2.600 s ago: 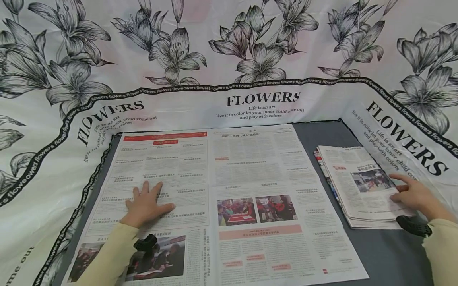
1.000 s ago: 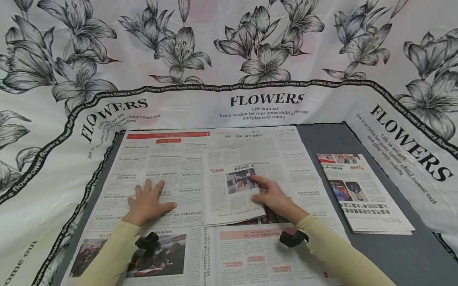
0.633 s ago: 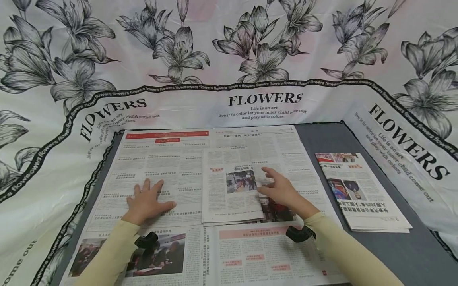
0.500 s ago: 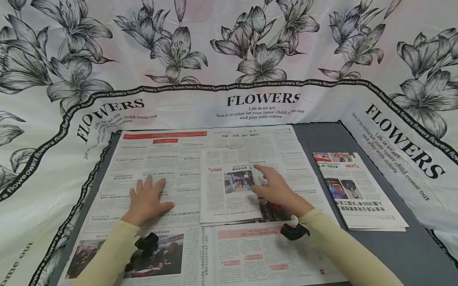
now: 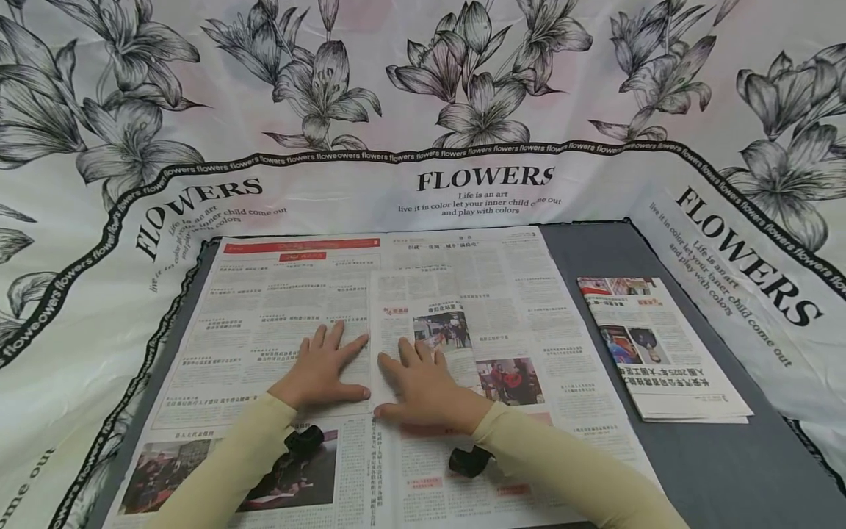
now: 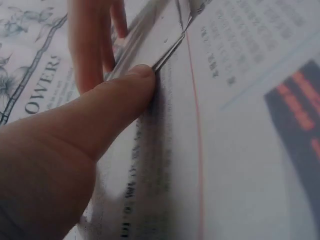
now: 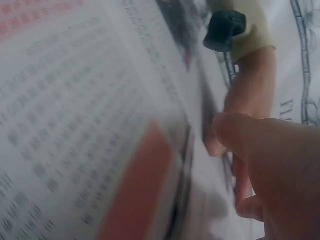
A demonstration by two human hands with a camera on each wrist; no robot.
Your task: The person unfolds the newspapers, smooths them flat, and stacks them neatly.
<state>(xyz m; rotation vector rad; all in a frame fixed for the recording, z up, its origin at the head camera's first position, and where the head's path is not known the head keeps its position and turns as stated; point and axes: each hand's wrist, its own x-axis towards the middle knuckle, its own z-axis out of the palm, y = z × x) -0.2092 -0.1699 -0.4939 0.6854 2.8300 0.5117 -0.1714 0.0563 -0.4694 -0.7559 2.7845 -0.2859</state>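
Observation:
A large newspaper sheet (image 5: 251, 353) lies spread over the grey table. On its middle sits a smaller folded newspaper (image 5: 441, 330) with a photo near its top. My left hand (image 5: 324, 371) lies with fingers spread on the big sheet, just left of the folded newspaper's left edge. With fingers stretched out, my right hand (image 5: 429, 393) rests across the folded newspaper's lower part, hiding much of it. In the left wrist view the left thumb (image 6: 125, 95) is right at a paper edge. Beyond the right thumb (image 7: 235, 130), the right wrist view shows the left hand.
Another folded newspaper (image 5: 674, 367) lies at the right on the grey table (image 5: 727, 470). A white cloth (image 5: 357, 198) printed with flowers and lettering rises behind and along the sides. Each wrist carries a black camera (image 5: 471, 461).
My right hand carried the top folded newspaper from the right pile onto the spread sheet and let go. It then slid left across it, while my left hand moved right toward its edge.

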